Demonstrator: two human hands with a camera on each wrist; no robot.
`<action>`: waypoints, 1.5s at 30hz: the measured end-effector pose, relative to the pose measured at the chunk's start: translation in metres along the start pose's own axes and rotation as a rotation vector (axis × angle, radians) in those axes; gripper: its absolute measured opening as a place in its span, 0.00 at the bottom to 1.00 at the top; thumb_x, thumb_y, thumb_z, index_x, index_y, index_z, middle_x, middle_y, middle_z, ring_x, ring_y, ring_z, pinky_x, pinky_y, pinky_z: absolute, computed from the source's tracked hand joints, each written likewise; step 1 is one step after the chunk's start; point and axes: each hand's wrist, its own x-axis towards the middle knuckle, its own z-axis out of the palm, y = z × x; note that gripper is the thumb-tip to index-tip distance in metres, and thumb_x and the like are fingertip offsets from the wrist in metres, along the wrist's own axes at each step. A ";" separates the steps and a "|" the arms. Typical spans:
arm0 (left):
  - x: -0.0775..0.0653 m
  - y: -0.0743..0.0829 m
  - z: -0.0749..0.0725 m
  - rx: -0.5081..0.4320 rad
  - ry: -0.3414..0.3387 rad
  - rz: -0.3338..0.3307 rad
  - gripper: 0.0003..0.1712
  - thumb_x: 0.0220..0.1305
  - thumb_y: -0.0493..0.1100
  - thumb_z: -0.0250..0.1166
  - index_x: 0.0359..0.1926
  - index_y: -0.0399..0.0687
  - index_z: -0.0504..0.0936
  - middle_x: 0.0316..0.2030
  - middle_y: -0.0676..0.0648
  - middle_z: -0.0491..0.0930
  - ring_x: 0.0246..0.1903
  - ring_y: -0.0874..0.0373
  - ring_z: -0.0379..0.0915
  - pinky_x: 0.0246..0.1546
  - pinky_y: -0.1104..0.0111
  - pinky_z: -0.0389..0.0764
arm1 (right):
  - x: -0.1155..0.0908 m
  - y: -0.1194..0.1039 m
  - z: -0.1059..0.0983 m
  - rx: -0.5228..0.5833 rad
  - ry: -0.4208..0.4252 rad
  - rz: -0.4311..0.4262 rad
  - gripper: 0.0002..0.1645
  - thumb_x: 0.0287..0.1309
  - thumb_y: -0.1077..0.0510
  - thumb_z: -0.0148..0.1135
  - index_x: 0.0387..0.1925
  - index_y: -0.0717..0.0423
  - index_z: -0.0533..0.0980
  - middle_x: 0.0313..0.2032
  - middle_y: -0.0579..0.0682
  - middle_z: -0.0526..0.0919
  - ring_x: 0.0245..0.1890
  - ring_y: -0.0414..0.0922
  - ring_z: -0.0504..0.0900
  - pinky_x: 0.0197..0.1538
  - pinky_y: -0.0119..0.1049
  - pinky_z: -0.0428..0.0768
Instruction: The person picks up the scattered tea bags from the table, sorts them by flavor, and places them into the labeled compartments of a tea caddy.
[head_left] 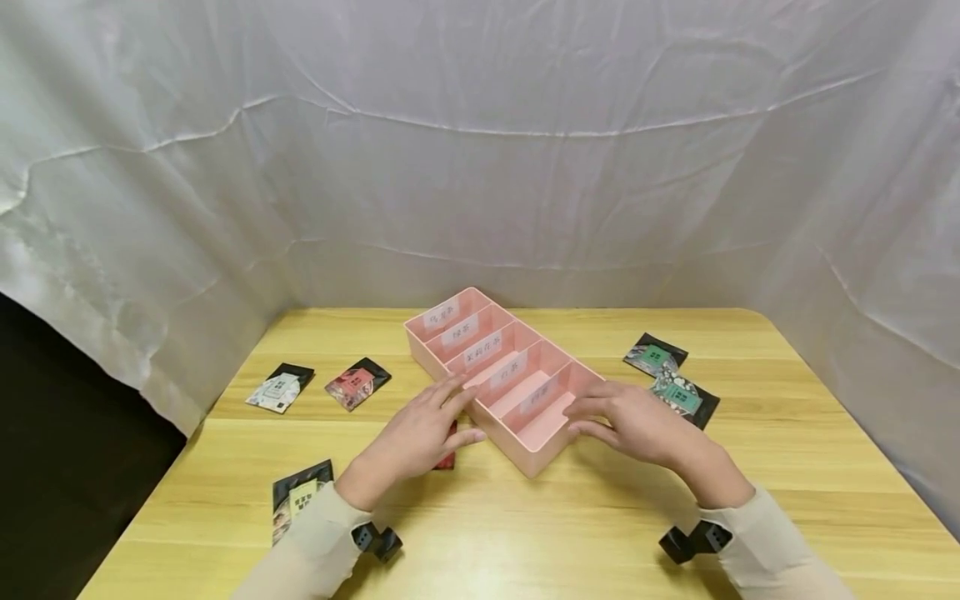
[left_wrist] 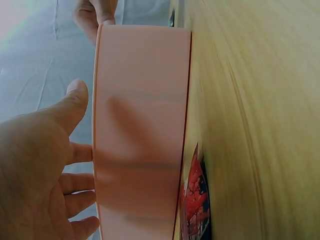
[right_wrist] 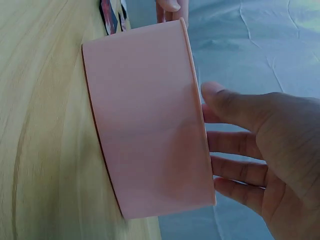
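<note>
A pink divided box [head_left: 530, 458] lies diagonally on the table, with several labelled compartments and no packets visible in them. At its left long side, my left hand [head_left: 420, 429] has its fingertips on the rim, the thumb held apart. My right hand [head_left: 630, 421] reaches over the opposite rim near the front corner, fingers fairly straight. In the right wrist view, the fingers of my right hand [right_wrist: 280, 145] meet the box's rim and the thumb stands off its wall. Partly hidden under my left hand lies a red packet [left_wrist: 196, 202], close beside the box.
To the left lie a white-labelled packet [head_left: 279, 389], a red-labelled packet [head_left: 357, 384] and a yellow-labelled packet [head_left: 302, 497], partly covered by my left sleeve. Two green-labelled packets, one farther back [head_left: 655, 357] and one nearer [head_left: 684, 397], lie right. A pale curtain [head_left: 525, 192] hangs behind the table.
</note>
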 end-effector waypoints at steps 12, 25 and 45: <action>0.000 0.004 -0.002 -0.030 -0.020 -0.023 0.43 0.70 0.67 0.47 0.74 0.45 0.60 0.73 0.37 0.55 0.72 0.44 0.50 0.69 0.53 0.59 | 0.001 -0.017 -0.008 -0.022 -0.044 -0.020 0.11 0.65 0.50 0.62 0.43 0.47 0.85 0.37 0.38 0.82 0.38 0.39 0.83 0.42 0.40 0.83; 0.006 0.009 -0.002 -0.033 -0.038 -0.075 0.42 0.73 0.67 0.44 0.74 0.41 0.58 0.73 0.38 0.54 0.72 0.45 0.49 0.70 0.55 0.57 | 0.002 -0.049 -0.013 -0.071 -0.047 -0.119 0.08 0.62 0.50 0.65 0.39 0.47 0.85 0.33 0.38 0.83 0.33 0.36 0.83 0.37 0.37 0.83; 0.005 0.015 -0.004 -0.144 -0.078 -0.112 0.43 0.73 0.65 0.47 0.75 0.40 0.55 0.75 0.42 0.48 0.74 0.47 0.43 0.69 0.54 0.57 | 0.002 -0.015 -0.014 0.118 -0.032 0.141 0.28 0.67 0.42 0.58 0.63 0.50 0.75 0.58 0.49 0.79 0.59 0.50 0.76 0.59 0.52 0.75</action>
